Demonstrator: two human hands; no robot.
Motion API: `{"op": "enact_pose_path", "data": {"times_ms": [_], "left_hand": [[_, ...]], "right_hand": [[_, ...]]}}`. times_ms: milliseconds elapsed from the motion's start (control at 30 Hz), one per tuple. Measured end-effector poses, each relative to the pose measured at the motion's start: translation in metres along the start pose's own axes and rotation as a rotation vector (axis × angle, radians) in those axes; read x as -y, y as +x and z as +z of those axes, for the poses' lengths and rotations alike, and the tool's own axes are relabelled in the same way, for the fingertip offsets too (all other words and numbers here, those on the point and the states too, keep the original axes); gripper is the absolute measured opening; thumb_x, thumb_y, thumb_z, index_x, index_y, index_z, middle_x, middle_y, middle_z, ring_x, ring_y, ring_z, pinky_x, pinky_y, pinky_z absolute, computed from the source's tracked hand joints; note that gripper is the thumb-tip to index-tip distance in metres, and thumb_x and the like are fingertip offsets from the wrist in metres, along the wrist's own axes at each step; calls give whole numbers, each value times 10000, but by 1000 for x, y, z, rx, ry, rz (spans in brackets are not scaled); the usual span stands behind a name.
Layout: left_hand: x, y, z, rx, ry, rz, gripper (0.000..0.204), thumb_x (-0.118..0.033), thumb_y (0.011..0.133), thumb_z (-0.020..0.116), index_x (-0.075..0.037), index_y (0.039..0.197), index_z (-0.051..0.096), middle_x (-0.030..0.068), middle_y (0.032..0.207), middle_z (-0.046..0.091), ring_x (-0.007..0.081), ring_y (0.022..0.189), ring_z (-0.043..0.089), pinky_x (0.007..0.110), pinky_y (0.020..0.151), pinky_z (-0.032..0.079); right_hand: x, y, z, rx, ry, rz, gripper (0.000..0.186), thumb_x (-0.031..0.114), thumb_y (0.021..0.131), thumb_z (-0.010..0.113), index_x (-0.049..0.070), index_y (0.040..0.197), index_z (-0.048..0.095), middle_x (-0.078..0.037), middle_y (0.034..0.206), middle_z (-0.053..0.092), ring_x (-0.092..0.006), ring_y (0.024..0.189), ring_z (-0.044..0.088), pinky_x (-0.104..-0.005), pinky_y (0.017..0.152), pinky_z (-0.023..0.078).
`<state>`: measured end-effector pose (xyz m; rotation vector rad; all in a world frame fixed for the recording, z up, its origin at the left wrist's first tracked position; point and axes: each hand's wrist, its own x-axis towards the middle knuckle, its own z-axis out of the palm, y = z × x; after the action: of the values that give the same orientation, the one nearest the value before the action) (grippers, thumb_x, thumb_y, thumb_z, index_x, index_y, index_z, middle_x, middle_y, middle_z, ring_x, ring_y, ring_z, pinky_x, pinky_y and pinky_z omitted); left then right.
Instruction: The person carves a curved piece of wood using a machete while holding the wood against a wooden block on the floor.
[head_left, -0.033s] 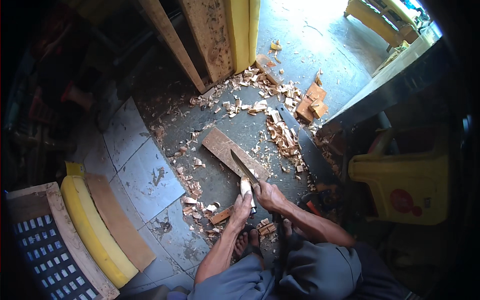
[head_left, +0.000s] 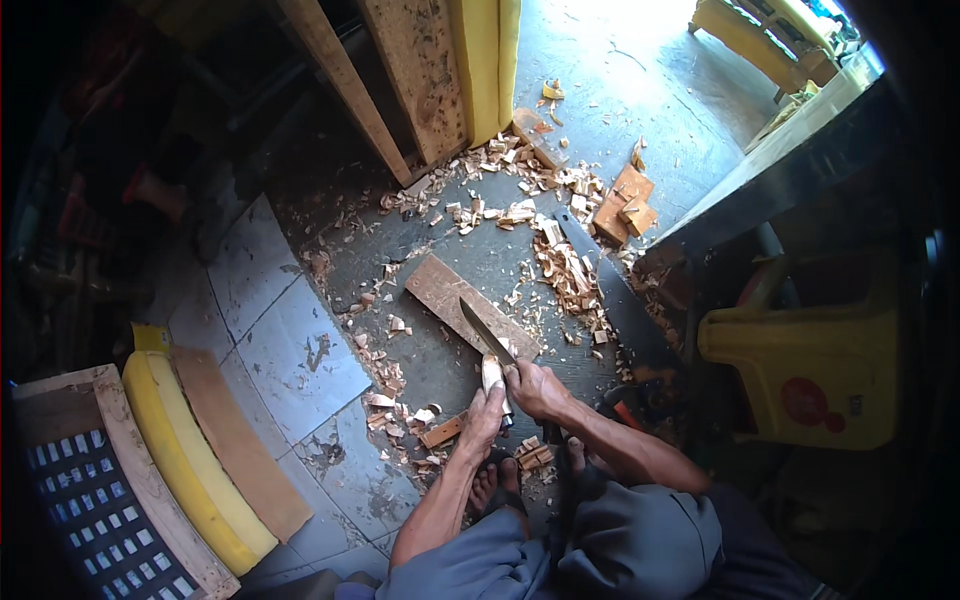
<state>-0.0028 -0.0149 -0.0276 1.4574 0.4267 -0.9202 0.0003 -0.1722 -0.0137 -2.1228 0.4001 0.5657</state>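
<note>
My left hand (head_left: pixel 487 415) is closed round a pale, carved piece of wood (head_left: pixel 491 374) whose upper end sticks out past my fingers. Just to its right, my right hand (head_left: pixel 540 391) grips a knife (head_left: pixel 483 327); the handle is mostly hidden in my fist. The long dark blade points up and to the left, passing by the top of the carved piece. Beneath the blade, a flat brown board (head_left: pixel 437 288) lies slantwise on the floor. A small dark-tipped part shows below the carved piece, beside my left hand, and I cannot make out what it belongs to.
Wood shavings (head_left: pixel 565 270) litter the dark floor around the board. A handsaw (head_left: pixel 620 290) lies at the right, near brown wood blocks (head_left: pixel 625 205). Farther right stands a yellow plastic stool (head_left: pixel 800 365). A yellow padded piece (head_left: pixel 195 460) and a slatted wood frame (head_left: pixel 150 480) are at the left.
</note>
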Motion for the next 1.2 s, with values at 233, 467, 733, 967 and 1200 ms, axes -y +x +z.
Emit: {"op": "enact_pose_path", "data": {"times_ms": [233, 467, 733, 967, 1200], "left_hand": [[-23, -10, 0, 3, 11, -76, 442, -475, 1040, 490, -39, 1077, 555, 6, 741, 527, 103, 592, 540, 260, 448, 475], [-34, -16, -3, -112, 40, -41, 430, -474, 1021, 511, -56, 943, 578, -3, 635, 524, 95, 429, 512, 236, 370, 425], [-55, -7, -15, -41, 146, -108, 446, -460, 999, 510, -24, 934, 576, 52, 749, 552, 149, 567, 550, 297, 446, 525], [-61, -9, -4, -90, 230, -86, 499, -475, 1021, 488, 1, 943, 613, 39, 665, 531, 134, 462, 502, 299, 416, 478], [-58, -11, 11, -132, 259, -83, 561, -467, 1036, 440, 30, 840, 613, 78, 619, 556, 171, 451, 543, 311, 391, 457]], "right_hand": [[5, 0, -28, 124, 185, 99, 421, 378, 1045, 445, -21, 989, 565, -235, 729, 648, -374, 594, 667, -499, 595, 522], [-9, -44, -25, -123, -276, -259, 292, 285, 1002, 520, 133, 1250, 550, -244, 856, 662, -485, 730, 666, -584, 633, 523], [8, -64, -32, 83, -632, -164, 450, 167, 988, 481, 114, 1429, 404, -239, 978, 633, -428, 715, 712, -530, 576, 572], [13, -56, -19, -19, -687, -196, 393, 118, 984, 474, 15, 1362, 438, -231, 847, 637, -391, 677, 723, -484, 522, 575], [26, -36, -26, 72, -464, -139, 355, 182, 992, 482, -27, 1276, 526, -282, 902, 687, -403, 776, 728, -485, 637, 577]]}}
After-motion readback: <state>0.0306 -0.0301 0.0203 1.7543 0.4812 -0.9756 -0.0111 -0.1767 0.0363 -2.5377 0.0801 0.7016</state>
